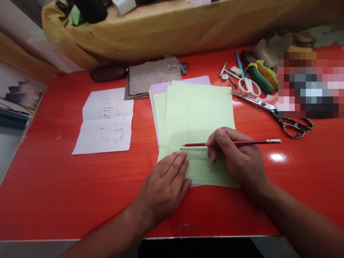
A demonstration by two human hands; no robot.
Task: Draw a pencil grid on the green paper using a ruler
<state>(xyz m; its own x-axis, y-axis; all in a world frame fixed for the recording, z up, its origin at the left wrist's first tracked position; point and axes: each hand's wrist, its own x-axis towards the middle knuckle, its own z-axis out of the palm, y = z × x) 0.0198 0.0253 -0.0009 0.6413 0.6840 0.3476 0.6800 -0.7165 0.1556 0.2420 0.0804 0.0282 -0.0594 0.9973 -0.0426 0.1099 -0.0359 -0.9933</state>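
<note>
A light green sheet [201, 96] with faint pencil lines lies on top of several green and purple sheets. Across its lower half is a clear ruler [197, 153]. My left hand [168, 182] lies flat with its fingers stretched out, fingertips on the ruler's left end. Pinched in my right hand [238, 157] is a red pencil [252, 142], its tip pointing left just above the ruler's left end. Part of the ruler is hidden under my right hand.
White sketched paper [107, 122] lies left on the red table [53, 190]. Behind are a dark case [109, 73] and brown leather pieces [153, 77]. At right are large scissors [268, 107], white-handled scissors [249, 86], green-yellow pliers [259, 77] and pens.
</note>
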